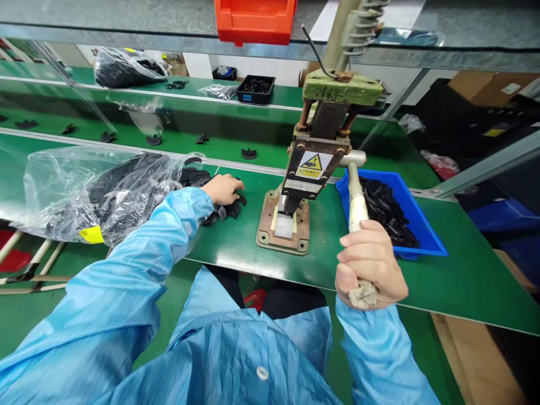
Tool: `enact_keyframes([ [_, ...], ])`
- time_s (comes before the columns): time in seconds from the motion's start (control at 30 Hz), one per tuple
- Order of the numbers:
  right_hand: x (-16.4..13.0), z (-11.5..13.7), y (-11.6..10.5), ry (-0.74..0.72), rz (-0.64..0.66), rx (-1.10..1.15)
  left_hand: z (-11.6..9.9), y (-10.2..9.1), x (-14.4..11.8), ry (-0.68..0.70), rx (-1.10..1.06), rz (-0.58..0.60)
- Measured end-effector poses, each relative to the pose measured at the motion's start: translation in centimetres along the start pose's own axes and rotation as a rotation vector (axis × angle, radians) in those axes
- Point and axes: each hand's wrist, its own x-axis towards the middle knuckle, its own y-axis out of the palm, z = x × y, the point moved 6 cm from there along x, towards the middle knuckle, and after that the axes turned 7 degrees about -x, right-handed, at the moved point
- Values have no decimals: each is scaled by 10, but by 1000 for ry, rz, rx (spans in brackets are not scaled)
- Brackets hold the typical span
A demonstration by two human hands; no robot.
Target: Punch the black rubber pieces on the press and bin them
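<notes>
My right hand [371, 264] is wrapped around the lower end of the lever handle [358, 205] of a hand press. The press [314, 163] stands on a brown base plate [265, 228], with a pale metal fixture [284, 225] under its ram; I can make out no part on the fixture. My left hand [223, 189] rests over a pile of black curved plastic pieces [232, 209], its fingers bent down onto them and the fingertips partly hidden. The pile spills from a clear plastic bag [97, 191] to the left.
A blue bin [422, 225] of black parts stands right of the press. Behind, spaced black pieces [248, 153] lie along a green strip. Farther back are a black tray [256, 90] and a filled bag [126, 67]. An orange bin [256, 21] hangs above, near the press's spring.
</notes>
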Motion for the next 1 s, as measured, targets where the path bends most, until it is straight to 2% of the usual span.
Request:
enact_keyframes([
  [0.1, -1, 0, 0, 22, 14, -16, 14, 11, 2, -22, 39, 130],
  [0.2, -1, 0, 0, 23, 15, -23, 8, 17, 7, -16, 47, 148],
  [0.47, 1, 5, 1, 13, -35, -8, -14, 13, 25, -10, 107, 109],
  [0.7, 2, 6, 2, 8, -25, -1, -45, -9, 1, 113, 19, -54],
  [0.77, 1, 6, 2, 5, -44, 5, -58, -11, -7, 170, -66, -82],
  [0.83, 1, 5, 2, -2, -66, 23, -66, -7, -12, 169, -212, -107],
  [1.0, 0, 3, 3, -18, -64, 63, -58, 23, -12, -113, -652, -174],
])
